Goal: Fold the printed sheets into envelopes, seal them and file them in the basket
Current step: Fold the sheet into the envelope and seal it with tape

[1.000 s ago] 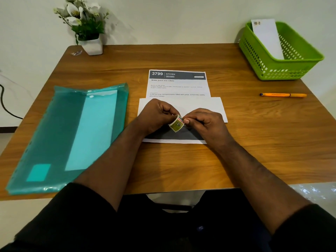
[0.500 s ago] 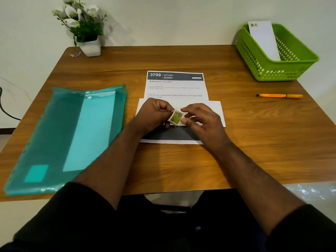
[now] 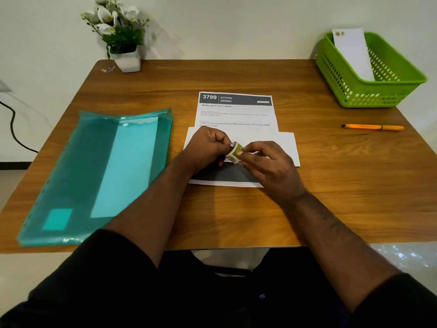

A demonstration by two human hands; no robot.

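The left hand (image 3: pixel 208 147) and the right hand (image 3: pixel 267 162) both pinch a small roll of green-printed stickers (image 3: pixel 234 152) between fingertips, just above a white paper envelope (image 3: pixel 287 145). The roll lies tilted, its open end up and toward the left hand; its print is too small to read.

The envelope lies flat on the brown wood-grain table (image 3: pixel 331 185), long axis left to right. The hands cover its middle. Under the envelope, a printed white sheet with a dark header band (image 3: pixel 236 107) runs lengthwise away from the person, its heading at the far end.

Left of the envelope lies a translucent teal plastic document folder (image 3: pixel 99 171). Far right of it stand a green perforated plastic basket (image 3: pixel 354 91) holding a white envelope upright (image 3: pixel 352 50), and nearer, an orange pen (image 3: pixel 373 127). Far left, a white pot of white artificial flowers (image 3: pixel 123 39) stands against a pale wall (image 3: pixel 236 24); the blooms are cut off at the frame's top.
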